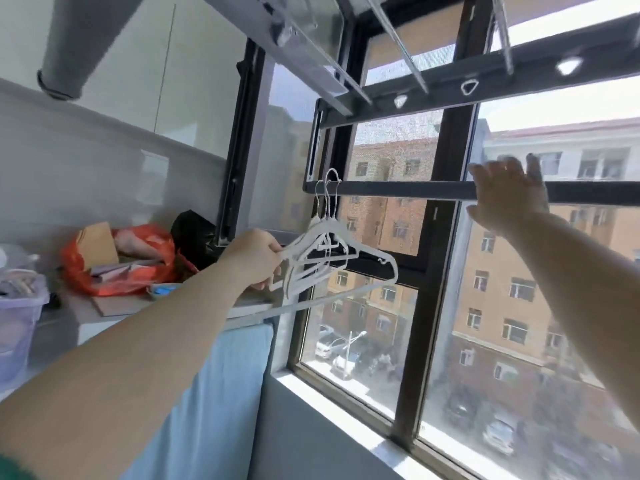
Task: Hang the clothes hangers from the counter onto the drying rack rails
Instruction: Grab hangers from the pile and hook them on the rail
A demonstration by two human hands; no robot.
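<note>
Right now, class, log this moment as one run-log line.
left hand: grips white hangers | position: at lower rail | right hand: open, against same rail | status: hangers not yet released

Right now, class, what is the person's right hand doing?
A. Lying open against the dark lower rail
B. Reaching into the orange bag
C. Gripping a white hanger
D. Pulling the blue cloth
A: the right hand has its fingers spread against the lower rail and holds nothing; it is the left hand that grips the white hangers.
</note>
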